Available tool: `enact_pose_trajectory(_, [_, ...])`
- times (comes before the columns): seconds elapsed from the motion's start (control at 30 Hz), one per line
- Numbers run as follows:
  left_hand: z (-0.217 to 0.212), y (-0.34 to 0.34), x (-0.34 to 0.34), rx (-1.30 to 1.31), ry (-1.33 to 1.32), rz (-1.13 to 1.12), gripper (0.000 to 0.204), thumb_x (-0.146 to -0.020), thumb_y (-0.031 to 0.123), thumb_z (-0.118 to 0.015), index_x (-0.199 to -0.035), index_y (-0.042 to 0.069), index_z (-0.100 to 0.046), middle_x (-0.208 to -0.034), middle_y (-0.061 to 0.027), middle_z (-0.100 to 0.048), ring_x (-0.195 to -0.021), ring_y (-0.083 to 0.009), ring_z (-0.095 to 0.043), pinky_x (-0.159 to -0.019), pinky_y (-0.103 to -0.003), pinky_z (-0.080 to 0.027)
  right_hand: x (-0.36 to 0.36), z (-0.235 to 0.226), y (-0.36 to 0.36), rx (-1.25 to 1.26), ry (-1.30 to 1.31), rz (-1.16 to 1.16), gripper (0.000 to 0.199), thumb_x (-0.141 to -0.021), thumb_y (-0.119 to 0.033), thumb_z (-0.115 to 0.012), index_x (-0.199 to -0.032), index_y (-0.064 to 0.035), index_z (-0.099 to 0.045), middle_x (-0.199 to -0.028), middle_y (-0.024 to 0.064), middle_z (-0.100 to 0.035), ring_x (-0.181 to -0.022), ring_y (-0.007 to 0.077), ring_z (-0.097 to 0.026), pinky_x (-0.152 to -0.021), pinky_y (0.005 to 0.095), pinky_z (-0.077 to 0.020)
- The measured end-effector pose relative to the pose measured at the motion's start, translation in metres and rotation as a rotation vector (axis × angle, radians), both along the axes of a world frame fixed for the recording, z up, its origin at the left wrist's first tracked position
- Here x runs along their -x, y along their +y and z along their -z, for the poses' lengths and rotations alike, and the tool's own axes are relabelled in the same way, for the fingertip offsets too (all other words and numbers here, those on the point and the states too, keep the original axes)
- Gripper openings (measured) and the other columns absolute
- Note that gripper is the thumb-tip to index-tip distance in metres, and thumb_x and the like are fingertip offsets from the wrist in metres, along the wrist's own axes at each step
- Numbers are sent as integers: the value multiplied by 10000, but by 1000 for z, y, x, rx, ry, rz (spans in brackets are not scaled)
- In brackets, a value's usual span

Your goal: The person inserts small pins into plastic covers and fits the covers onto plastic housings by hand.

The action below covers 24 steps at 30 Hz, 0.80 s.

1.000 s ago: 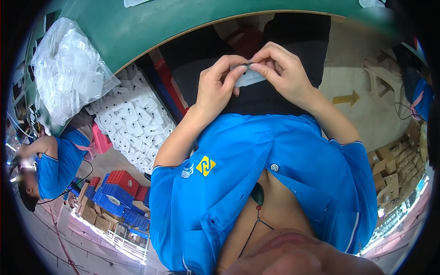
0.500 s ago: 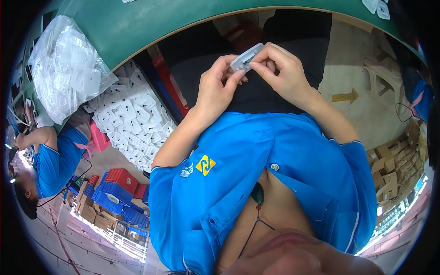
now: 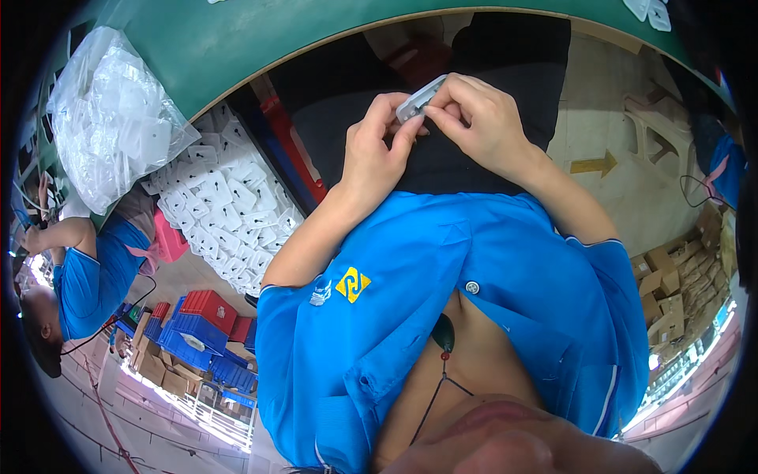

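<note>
Fingertips of left hand (image 3: 379, 154) and right hand (image 3: 482, 126) pinch a small flat pale-grey plastic piece (image 3: 418, 98).

Left hand (image 3: 377, 154) and right hand (image 3: 478, 122) together pinch a small grey flat part (image 3: 420, 98) over the lap. Green worktop (image 3: 260, 39) far; white parts (image 3: 221, 205) piled left.

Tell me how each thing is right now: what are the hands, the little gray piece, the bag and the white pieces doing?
left hand: pinching the small gray part
right hand: pinching it too
small gray part: held up between both hands
clear plastic bag: full, lying on the green table
white pieces: piled loose
</note>
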<state>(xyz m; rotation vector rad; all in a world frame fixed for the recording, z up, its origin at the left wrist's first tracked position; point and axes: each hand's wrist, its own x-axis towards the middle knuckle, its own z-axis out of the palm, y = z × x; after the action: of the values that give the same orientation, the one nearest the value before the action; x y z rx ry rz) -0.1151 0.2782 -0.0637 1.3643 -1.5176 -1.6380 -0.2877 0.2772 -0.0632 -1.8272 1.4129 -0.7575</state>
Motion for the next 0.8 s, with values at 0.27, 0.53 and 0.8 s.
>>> enact_pose_trajectory(0.27, [0, -1, 3, 77, -56, -22, 148, -875, 45, -563, -995, -29, -519, -754, -73, -632, -673, -78, -585, -567, -186, -447, 1, 1, 3, -100, -66, 69, 175, -738, -156, -678, -708, -60, -534, -624, 34, -510, -556, 181, -519, -496, 308, -405])
enact_pose_trajectory(0.53, [1, -1, 1, -36, 86, -17, 163, -887, 64, -550, -1013, -34, -519, -770, -88, -636, -673, -83, -585, -595, -194, -453, 11, -9, -3, 61, -2, 138, 262, -735, -193, -697, -927, -69, -568, -811, 57, -566, -741, 208, -587, -578, 286, -456])
enact_pose_trajectory(0.8, [-8, -1, -1, 28, -7, 48, 150, -878, 59, -558, -997, -32, -543, -780, -88, -644, -691, -105, -612, -611, -208, -474, 19, -3, -16, -310, -104, -176, 194, -766, -159, -672, -885, -41, -574, -717, 53, -545, -572, 138, -470, -516, 263, -371])
